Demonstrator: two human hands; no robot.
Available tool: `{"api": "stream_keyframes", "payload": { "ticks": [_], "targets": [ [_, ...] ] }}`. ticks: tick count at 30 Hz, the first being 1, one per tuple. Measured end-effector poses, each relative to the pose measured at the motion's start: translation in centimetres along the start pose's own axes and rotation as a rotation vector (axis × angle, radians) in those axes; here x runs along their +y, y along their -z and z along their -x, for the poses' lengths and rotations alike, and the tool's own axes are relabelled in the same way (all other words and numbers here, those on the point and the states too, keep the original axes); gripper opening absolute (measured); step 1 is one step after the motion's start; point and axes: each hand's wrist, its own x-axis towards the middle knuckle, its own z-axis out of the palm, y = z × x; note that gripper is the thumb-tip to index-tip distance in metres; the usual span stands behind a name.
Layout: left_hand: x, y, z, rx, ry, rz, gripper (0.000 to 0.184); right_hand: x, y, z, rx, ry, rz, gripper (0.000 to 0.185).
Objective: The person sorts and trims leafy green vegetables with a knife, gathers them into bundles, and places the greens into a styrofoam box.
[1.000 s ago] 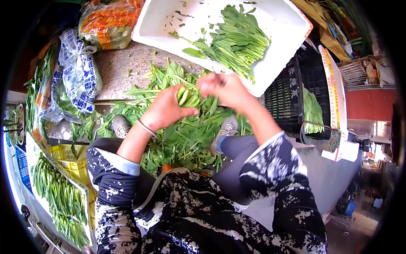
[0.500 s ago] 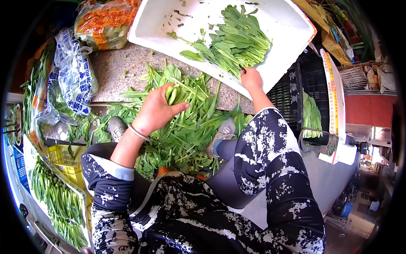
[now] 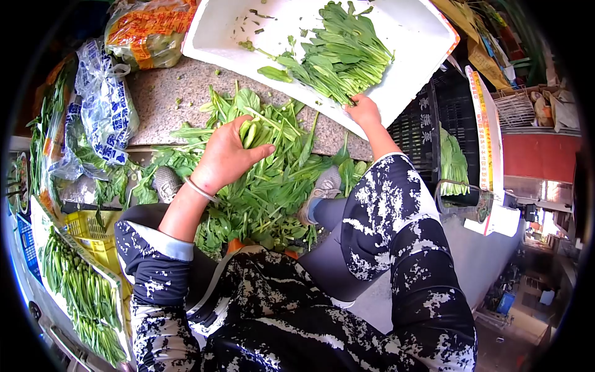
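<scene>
My left hand (image 3: pixel 223 154), with a pale bangle at the wrist, is closed around a small bunch of green stems (image 3: pixel 255 132). Below and around it lies a heap of loose leafy greens (image 3: pixel 273 180), spread between my shoes. At the near wall of a white foam box (image 3: pixel 406 65), my right hand (image 3: pixel 364 113) has its fingers pressed together. They are at the cut stem ends of a neat pile of leafy greens (image 3: pixel 347 53) inside the box. What those fingers hold, if anything, is hidden.
Plastic bags of vegetables (image 3: pixel 108 99) stand at the left on a stone slab (image 3: pixel 164 102). A black crate (image 3: pixel 455 111) with greens is right of the box. At lower left are a yellow crate (image 3: pixel 93 224) and a long tray of bundled stems (image 3: pixel 77 282).
A small dark object showing at my right fingertips is no longer plainly visible, and those fingers are at the stem ends. My left hand keeps its grip. The view has shifted slightly.
</scene>
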Motion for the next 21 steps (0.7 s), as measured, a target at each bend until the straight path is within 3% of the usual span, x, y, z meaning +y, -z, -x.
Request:
{"api": "stream_keyframes", "payload": {
  "ticks": [7, 10, 14, 19, 21],
  "targets": [
    [0.0, 0.6, -0.1, 0.013, -0.001, -0.005, 0.034, -0.2, -0.4, -0.3, -0.005, 0.001, 0.009, 0.032],
    [-0.5, 0.5, -0.2, 0.039, 0.001, -0.002, 0.035, 0.5, -0.9, -1.3, 0.138, 0.109, 0.016, 0.034],
    [-0.5, 0.8, -0.2, 0.03, 0.015, 0.06, 0.039, -0.6, 2.4, -1.7, 0.098, 0.04, -0.292, 0.028],
    [-0.2, 0.4, -0.3, 0.113, -0.011, 0.031, 0.041, -3.4, 8.9, 1.9, 0.252, 0.109, -0.851, 0.022],
    [0.4, 0.4, -0.2, 0.053, 0.006, 0.016, 0.045, -2.2, 8.3, 2.0, 0.221, 0.067, -0.774, 0.019]
  ]
}}
